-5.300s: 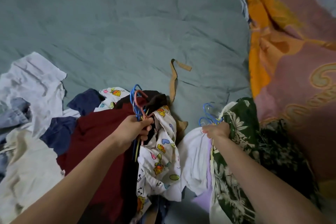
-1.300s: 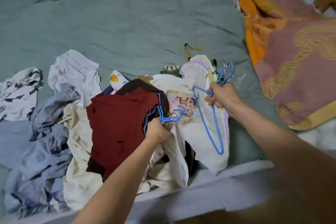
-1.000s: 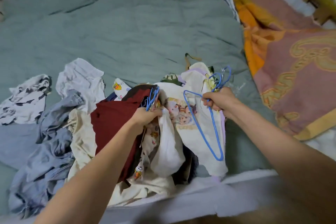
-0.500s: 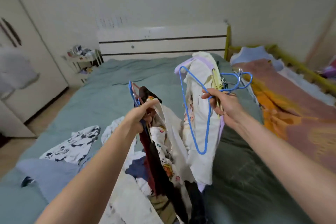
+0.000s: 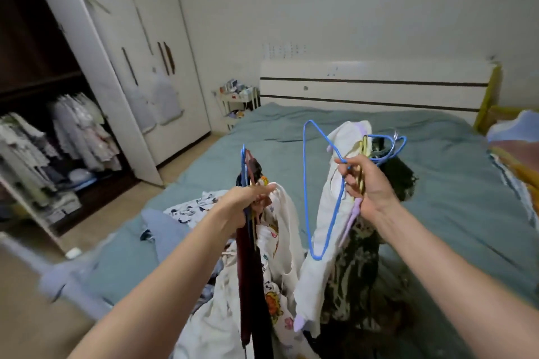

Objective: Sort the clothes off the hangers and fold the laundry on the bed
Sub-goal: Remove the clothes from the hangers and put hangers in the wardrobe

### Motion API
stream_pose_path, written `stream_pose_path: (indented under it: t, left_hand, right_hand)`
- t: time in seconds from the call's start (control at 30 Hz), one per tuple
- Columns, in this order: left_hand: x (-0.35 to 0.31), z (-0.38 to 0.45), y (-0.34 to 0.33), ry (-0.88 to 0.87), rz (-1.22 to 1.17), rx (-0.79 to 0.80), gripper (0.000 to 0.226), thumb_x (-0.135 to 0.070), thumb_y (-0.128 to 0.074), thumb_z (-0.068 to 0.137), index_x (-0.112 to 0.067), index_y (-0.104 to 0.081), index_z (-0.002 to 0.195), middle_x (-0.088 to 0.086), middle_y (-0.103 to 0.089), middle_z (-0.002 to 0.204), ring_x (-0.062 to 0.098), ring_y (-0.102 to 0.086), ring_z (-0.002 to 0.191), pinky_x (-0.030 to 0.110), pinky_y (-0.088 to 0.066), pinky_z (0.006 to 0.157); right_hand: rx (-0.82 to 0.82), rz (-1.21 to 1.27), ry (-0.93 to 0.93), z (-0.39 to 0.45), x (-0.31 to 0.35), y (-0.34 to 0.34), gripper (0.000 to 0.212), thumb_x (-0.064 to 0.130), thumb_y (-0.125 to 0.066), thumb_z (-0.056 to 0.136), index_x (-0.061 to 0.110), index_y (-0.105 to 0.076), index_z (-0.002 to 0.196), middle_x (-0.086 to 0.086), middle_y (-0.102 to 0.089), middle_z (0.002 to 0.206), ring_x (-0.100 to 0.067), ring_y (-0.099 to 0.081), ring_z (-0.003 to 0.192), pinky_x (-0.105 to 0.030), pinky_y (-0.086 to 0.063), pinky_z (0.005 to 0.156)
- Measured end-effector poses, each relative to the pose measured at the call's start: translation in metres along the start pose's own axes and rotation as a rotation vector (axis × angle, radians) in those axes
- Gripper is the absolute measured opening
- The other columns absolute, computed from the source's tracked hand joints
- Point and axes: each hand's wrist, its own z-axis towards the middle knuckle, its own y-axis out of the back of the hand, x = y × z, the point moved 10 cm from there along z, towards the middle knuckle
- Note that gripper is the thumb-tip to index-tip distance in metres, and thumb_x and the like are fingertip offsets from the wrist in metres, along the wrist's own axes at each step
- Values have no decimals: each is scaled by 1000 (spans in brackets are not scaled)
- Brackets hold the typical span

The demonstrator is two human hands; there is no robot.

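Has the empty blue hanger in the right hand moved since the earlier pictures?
Yes. The blue hanger, held by the right hand, has gone up: earlier it lay against clothes on the bed; now it hangs clear above the sheet.

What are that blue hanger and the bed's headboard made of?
The blue hanger looks like thin wire with a smooth blue coating, judging by its slim bent outline. The headboard seems to be painted or laminated board: flat, glossy white with dark stripes. Neither is certain.

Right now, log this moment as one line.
left hand: grips hangered clothes | right hand: grips blue hanger, white garment | both lifted above bed
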Motion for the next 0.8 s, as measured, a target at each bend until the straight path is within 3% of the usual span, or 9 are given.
stream_pose_path:
  t: [0.13, 0.27, 0.4, 0.5, 0.6, 0.7, 0.8]
  left_hand:
    - [9, -4, 40, -5, -166, -92, 22, -11, -70, 87, -14, -54, 72, -2, -48, 51, 7, -50, 37, 15, -30, 34]
    - [-3, -8, 80, -69, -401, -106, 32, -7, -62, 91, -20, -43, 70, -6, -36, 43, 5, -35, 35, 13, -20, 33]
    - [-19, -23, 119, -98, -481, -69, 28, -6, -63, 90, -20, -45, 74, -7, -36, 47, 2, -33, 35, 12, -22, 32]
    - [-23, -34, 155, -90, -484, -41, 19, -5, -62, 90, -15, -54, 76, -6, -51, 51, 1, -42, 36, 11, -25, 31]
    - [-20, -36, 210, -77, -509, -70, 11, -8, -67, 88, -12, -58, 82, 2, -60, 73, 1, -47, 38, 10, -27, 33]
    - [-16, -29, 284, -74, -534, -130, 16, -11, -69, 86, -13, -54, 80, -1, -48, 64, 1, -37, 35, 10, -28, 34]
    - [-19, -18, 359, -55, -569, -132, 14, -8, -66, 87, -10, -54, 80, 2, -51, 66, 1, -36, 33, 10, -33, 34]
  right_hand:
    - [103, -66, -85, -5, -28, -43, 10, 9, -58, 86, 2, -66, 86, 0, -62, 61, -2, -39, 38, -10, -24, 34]
    - [251, -243, -88, -15, -63, -99, 8, 8, -68, 83, 1, -70, 83, -7, -66, 69, -4, -39, 40, -10, -23, 33]
    - [372, -323, -117, -23, -101, -163, 7, 4, -67, 85, -3, -68, 84, -5, -57, 59, -2, -31, 32, -10, -21, 31]
    - [497, -369, -149, -32, -130, -225, 3, 3, -64, 88, 0, -63, 87, -3, -50, 54, -3, -28, 31, -11, -20, 31]
    - [586, -449, -153, -45, -164, -287, 9, 0, -61, 89, 4, -68, 89, -4, -51, 51, -4, -29, 31, -12, -22, 31]
    - [610, -523, -143, -55, -201, -351, 13, -4, -59, 88, 2, -71, 89, -4, -51, 49, -5, -30, 32, -13, -23, 32]
    - [603, -579, -124, -55, -234, -420, 16, -6, -60, 86, 5, -69, 78, -2, -51, 46, -6, -31, 31, -14, -24, 32]
